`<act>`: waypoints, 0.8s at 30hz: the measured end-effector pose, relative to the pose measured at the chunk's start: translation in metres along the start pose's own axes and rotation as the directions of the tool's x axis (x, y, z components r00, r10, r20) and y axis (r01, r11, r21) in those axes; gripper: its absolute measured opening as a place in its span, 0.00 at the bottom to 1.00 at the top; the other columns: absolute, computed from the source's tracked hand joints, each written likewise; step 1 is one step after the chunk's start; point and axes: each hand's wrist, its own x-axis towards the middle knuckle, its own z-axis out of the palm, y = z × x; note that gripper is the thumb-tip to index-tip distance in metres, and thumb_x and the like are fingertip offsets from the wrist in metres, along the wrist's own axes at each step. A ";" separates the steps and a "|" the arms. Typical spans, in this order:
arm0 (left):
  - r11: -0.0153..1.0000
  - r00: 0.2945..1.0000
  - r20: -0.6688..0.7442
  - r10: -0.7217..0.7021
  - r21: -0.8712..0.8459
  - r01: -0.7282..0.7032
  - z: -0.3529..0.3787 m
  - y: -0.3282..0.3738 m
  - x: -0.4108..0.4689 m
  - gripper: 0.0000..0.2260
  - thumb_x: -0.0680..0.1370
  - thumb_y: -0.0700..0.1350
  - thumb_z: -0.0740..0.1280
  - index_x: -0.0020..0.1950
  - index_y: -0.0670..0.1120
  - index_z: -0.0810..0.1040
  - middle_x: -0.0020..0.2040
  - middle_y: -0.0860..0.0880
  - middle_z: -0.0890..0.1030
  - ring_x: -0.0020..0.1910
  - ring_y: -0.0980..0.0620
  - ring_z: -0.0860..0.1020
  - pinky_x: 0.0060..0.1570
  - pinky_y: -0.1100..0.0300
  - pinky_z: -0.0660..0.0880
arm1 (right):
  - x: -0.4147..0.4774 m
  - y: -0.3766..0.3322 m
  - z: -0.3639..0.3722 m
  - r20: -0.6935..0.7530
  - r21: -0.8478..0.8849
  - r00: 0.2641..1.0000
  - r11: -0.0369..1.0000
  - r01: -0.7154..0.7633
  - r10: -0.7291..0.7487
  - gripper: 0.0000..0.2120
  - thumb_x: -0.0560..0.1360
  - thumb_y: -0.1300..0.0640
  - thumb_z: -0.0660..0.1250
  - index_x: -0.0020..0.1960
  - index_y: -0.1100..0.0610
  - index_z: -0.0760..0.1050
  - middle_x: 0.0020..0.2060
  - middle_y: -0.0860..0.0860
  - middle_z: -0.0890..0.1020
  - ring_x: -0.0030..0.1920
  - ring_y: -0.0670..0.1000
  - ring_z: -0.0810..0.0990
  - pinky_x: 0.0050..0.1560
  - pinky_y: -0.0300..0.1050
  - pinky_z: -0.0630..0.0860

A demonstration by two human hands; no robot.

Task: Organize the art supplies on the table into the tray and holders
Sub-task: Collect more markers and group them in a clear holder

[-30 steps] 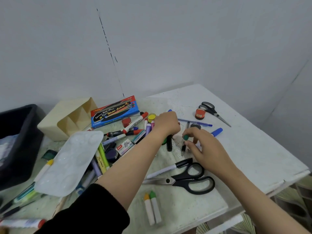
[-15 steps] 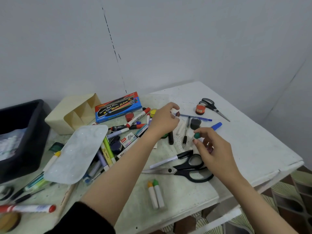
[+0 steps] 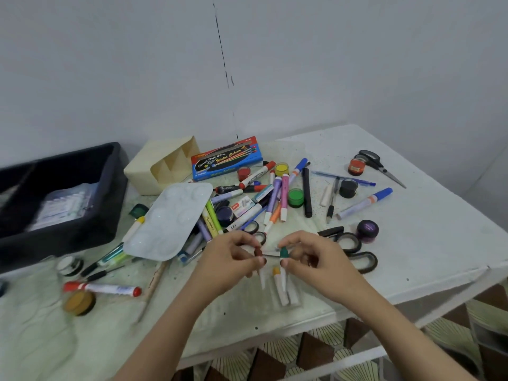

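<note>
Nearest the camera, the left hand pinches a brown-tipped crayon between thumb and fingers, and the right hand pinches a green-tipped crayon the same way; both sticks hang tip-up just above two loose crayons lying on the table close to its front edge. The grips look light, on short smooth sticks, so either could slip and roll over that edge, or knock the two lying ones off it. Just behind the hands the black scissors lie with their handles toward the right wrist; a careless sweep back could catch them and drag them along. Further in, the white palette rests tilted on a heap of markers, so pulling a pen from beneath it would probably tip it or scatter the heap, and the small paint pots among the pens could roll if nudged. Farthest off, the cream holder lies on its side with its compartments facing sideways, beside the black tray; crayons dropped into the holder as it lies would likely slide back out unless it is stood up first.
</note>
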 end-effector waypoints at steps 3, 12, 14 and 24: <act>1.000 1.000 0.017 0.006 0.024 -0.006 0.004 -0.011 -0.013 0.08 0.69 0.43 0.75 0.45 0.49 0.79 0.33 0.47 0.84 0.31 0.51 0.81 0.38 0.57 0.79 | 0.001 -0.002 0.011 0.070 -0.143 0.997 0.990 -0.013 0.023 0.09 0.71 0.53 0.73 0.47 0.42 0.76 0.31 0.42 0.80 0.28 0.42 0.71 0.32 0.35 0.68; 0.994 0.994 -0.094 0.052 0.103 -0.042 0.014 -0.029 -0.019 0.08 0.69 0.47 0.75 0.43 0.53 0.78 0.34 0.50 0.83 0.34 0.57 0.80 0.36 0.61 0.76 | 0.000 -0.015 0.023 0.159 -0.555 0.987 0.829 0.070 0.024 0.12 0.74 0.45 0.66 0.57 0.44 0.74 0.41 0.43 0.80 0.38 0.39 0.73 0.34 0.32 0.64; 0.993 0.993 -0.100 0.065 0.102 -0.054 0.015 -0.030 -0.019 0.08 0.69 0.47 0.75 0.43 0.53 0.78 0.35 0.50 0.83 0.34 0.57 0.80 0.37 0.61 0.77 | 0.000 -0.016 0.023 0.162 -0.586 0.987 0.806 0.080 0.019 0.14 0.74 0.45 0.66 0.59 0.46 0.74 0.42 0.44 0.80 0.43 0.41 0.74 0.38 0.35 0.67; 0.990 0.989 -0.098 0.110 0.103 -0.100 0.020 -0.039 -0.022 0.08 0.72 0.45 0.73 0.47 0.55 0.79 0.39 0.54 0.82 0.37 0.60 0.78 0.37 0.72 0.73 | -0.009 -0.011 0.025 0.233 -0.673 0.972 0.722 0.163 -0.002 0.21 0.77 0.44 0.61 0.69 0.44 0.69 0.47 0.42 0.68 0.46 0.43 0.68 0.41 0.41 0.65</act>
